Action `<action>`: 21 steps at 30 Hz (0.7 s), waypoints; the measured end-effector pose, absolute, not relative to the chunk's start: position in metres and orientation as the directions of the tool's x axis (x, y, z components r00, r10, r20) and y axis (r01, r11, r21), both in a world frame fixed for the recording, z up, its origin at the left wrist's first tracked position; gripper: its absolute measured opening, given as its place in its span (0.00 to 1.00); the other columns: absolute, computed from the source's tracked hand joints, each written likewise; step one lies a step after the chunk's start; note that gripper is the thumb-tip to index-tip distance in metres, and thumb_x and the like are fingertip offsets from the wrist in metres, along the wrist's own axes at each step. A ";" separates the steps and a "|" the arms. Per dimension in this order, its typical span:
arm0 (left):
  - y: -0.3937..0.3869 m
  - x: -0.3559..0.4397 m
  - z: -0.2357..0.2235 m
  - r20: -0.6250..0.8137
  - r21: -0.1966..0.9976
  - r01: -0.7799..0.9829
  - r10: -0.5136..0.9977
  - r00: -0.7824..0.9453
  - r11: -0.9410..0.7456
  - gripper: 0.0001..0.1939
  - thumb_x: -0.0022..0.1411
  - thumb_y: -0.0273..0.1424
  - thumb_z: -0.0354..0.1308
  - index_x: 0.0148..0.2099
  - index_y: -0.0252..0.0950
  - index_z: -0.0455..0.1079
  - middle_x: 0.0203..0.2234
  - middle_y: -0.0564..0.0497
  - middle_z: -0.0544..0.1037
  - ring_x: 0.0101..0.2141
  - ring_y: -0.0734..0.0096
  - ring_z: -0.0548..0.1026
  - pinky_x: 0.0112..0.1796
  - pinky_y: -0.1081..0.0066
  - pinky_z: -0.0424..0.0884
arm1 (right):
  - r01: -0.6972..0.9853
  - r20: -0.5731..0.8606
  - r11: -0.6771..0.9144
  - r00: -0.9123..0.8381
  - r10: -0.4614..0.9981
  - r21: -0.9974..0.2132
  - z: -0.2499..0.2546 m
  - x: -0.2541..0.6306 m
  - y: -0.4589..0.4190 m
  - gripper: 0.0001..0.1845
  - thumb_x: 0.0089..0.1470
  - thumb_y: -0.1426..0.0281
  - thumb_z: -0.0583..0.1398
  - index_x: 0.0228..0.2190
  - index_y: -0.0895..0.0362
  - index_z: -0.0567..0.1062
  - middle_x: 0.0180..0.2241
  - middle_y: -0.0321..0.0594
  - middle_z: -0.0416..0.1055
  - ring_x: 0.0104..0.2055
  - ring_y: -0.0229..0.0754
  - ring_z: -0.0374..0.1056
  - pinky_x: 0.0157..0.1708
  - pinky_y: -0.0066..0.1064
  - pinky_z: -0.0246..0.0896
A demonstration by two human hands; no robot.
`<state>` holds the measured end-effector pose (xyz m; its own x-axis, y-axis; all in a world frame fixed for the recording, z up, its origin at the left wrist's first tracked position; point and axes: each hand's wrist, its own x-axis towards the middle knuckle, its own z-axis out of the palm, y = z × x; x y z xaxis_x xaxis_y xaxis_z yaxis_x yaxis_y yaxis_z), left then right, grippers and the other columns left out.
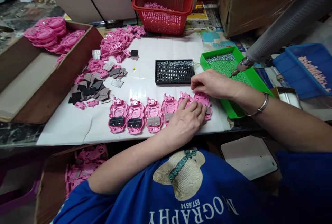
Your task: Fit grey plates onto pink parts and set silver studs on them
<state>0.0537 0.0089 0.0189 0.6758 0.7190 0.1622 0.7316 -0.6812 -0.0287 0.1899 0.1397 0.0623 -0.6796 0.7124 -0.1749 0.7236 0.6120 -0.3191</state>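
Several pink plastic casings point(118, 108) lie side by side along the front of the white-covered table, some with black plates and some with grey ones. My left hand point(187, 122) rests palm down over the right end of this row, fingers stretched out across the casings and holding nothing visible. Just above the last casing point(201, 102), my right hand point(211, 83) is closed, thumb and fingers pinched together; whatever is between them is hidden. Left of the right hand sits a black screw tray point(174, 80). An electric screwdriver point(255, 51) slants in from the upper right, its tip behind my right wrist.
A green tray point(249, 85) of screws lies under my right forearm. To the left are loose grey and black plates point(89, 89), a heap of pink parts point(116, 44) and a cardboard box point(85, 40). A red basket point(162, 18) stands behind, a blue bin point(298, 71) right.
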 end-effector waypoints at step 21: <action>0.008 0.055 0.018 0.173 -0.044 0.750 0.734 0.657 -0.660 0.19 0.71 0.26 0.47 0.62 0.27 0.61 0.52 0.43 0.75 0.53 0.60 0.69 0.57 0.53 0.63 | 0.734 -0.153 0.629 -0.673 0.723 -0.256 0.058 0.195 0.137 0.11 0.53 0.79 0.59 0.31 0.57 0.82 0.31 0.45 0.79 0.33 0.43 0.71 0.34 0.34 0.62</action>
<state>0.0545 0.0083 0.0176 0.6567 0.7339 0.1734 0.7496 -0.6604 -0.0438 0.1949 0.1366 0.0575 -0.6734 0.7234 -0.1526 0.7339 0.6293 -0.2556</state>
